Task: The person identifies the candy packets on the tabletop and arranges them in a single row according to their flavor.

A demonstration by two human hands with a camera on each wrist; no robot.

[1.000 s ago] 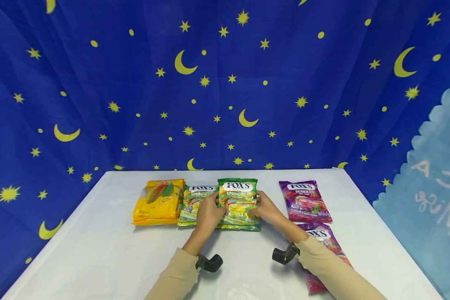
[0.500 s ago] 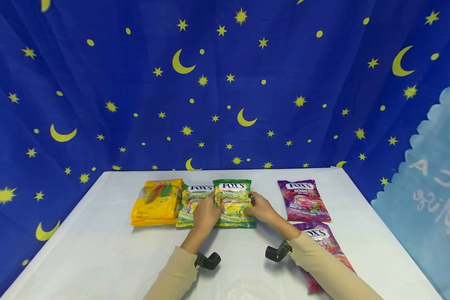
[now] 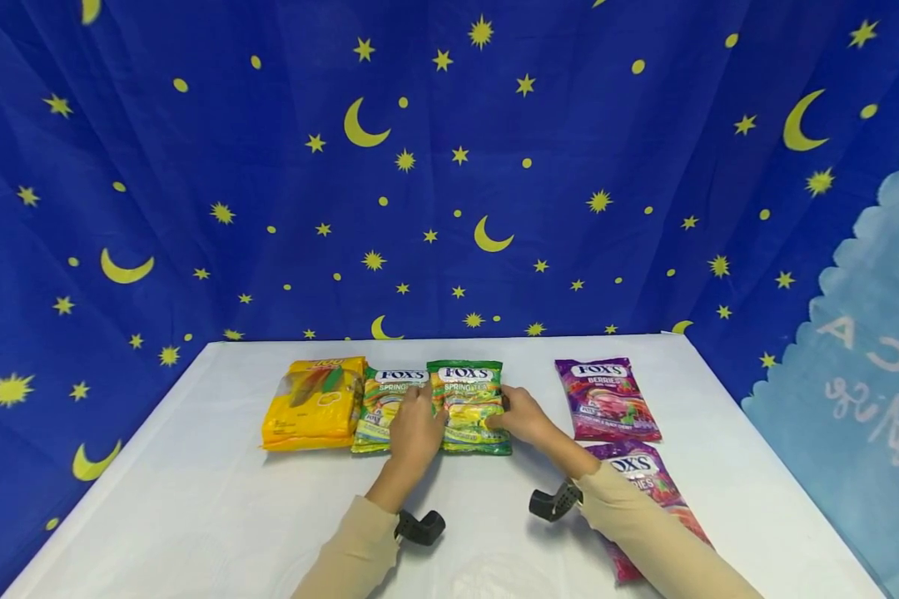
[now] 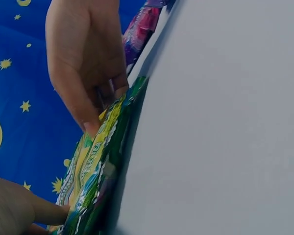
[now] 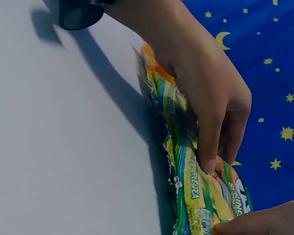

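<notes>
A green Fox's Spring Tea candy bag (image 3: 468, 416) lies face up on the white table in the head view, held between both hands. My left hand (image 3: 417, 428) grips its left edge, thumb on the front, fingers down beside the neighbouring bag. At the right edge, my right hand (image 3: 526, 416) holds it with the thumb on the front; its other fingertips are partly hidden. Close against its left side is a second green Spring Tea bag (image 3: 378, 416), partly covered by the left hand. In the right wrist view, the held bag (image 5: 188, 181) shows its crimped lower edge.
A yellow candy bag (image 3: 310, 416) sits left of the green ones. To the right lie a purple Fox's Berries bag (image 3: 607, 399) and another purple bag (image 3: 640, 470), partly under the right sleeve (image 3: 655, 524). A blue star-patterned cloth (image 3: 449, 183) hangs behind the table (image 3: 217, 499).
The held green bag has shifted slightly left with both hands and settled lower, closer alongside the other green bag. The yellow and purple bags stay in place; the head view shifted slightly.
</notes>
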